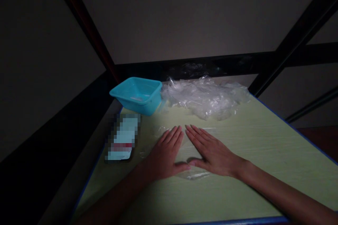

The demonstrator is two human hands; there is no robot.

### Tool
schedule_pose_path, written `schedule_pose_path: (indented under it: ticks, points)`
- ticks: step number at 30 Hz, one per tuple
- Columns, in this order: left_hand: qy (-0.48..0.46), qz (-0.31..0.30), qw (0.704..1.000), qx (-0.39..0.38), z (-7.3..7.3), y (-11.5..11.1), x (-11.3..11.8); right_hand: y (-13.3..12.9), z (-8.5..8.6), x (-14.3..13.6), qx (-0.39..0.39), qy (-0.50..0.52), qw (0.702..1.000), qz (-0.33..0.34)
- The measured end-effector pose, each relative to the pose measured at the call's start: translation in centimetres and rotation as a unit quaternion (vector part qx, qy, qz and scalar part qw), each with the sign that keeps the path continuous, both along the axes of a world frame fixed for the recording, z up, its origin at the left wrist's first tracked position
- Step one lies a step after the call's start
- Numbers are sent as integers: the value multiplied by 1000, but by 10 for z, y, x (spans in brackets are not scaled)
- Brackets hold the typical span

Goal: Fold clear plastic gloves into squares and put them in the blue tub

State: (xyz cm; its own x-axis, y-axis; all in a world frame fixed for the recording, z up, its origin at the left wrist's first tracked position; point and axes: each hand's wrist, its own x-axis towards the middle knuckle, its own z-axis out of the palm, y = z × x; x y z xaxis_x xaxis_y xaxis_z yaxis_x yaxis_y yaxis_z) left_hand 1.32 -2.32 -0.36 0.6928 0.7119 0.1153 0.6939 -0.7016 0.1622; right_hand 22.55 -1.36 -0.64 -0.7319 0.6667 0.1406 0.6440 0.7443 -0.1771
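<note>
A thin clear plastic bag (194, 175) lies flat on the light green table, mostly covered by my hands. My left hand (167, 153) presses on it palm down, fingers stretched out. Mirroring it, my right hand (211, 151) also lies flat on the plastic, fingers together and straight. The two thumbs meet or nearly meet near the bag's lower edge, and the fingertips point away from me with a small gap between the hands. Part of the bag's outline blends into the table and is hard to make out.
Crumpled clear plastic bags (208, 96) form a heap at the table's back. Left of them stands a turquoise plastic basin (151, 105). A pixelated flat object (124, 137) lies at the left edge. The green table (264, 140) has a blue rim, with a wall behind.
</note>
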Motion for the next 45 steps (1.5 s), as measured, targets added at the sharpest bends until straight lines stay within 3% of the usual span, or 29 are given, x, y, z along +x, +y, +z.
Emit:
schedule_pose_path:
  ticks: [16,45]
  points:
    - [36,22,999,-33,8,0,9,0,-3,15,43,-5,999,-16]
    - [18,28,999,-20,5,2,19,2,-4,30,61,-31,998,-18]
